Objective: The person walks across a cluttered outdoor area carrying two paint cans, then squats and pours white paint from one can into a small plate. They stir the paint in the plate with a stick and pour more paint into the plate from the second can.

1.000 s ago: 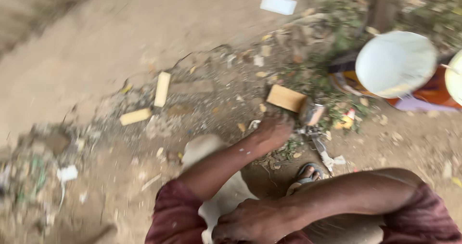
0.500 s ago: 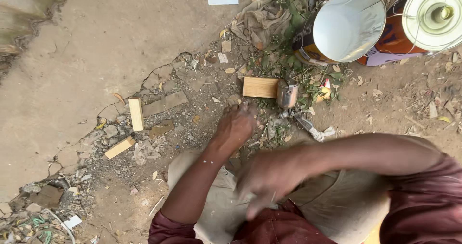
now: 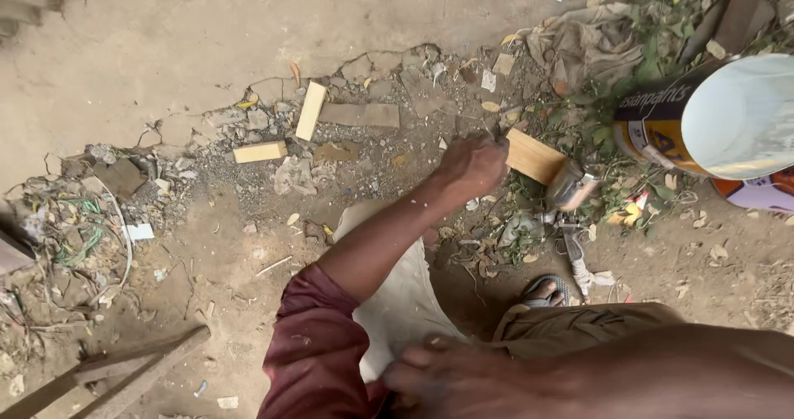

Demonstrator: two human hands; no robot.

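My left hand (image 3: 471, 167) reaches forward from a maroon sleeve (image 3: 318, 353), its fingers closed on the near end of a light wooden block (image 3: 538, 156) that lies on the dirt. A small shiny metal piece (image 3: 571, 187) sits right beside the block. My right hand (image 3: 447, 378) is low in the picture, blurred, with its fingers resting loosely against the sleeve and a pale cloth (image 3: 397, 295). I see nothing in it. My sandalled foot (image 3: 542, 291) shows below the block.
Two more small wooden blocks (image 3: 310, 110) (image 3: 259, 152) lie on cracked ground to the left. A paint can with a white lid (image 3: 728, 117) stands at right beside weeds and a rag (image 3: 579, 43). Rubbish (image 3: 66, 237) and wooden sticks (image 3: 107, 378) fill the left.
The view has shifted, so the ground scene sits further right and lower. My left hand has reached further to the block's end. My right hand has dropped toward the sleeve.
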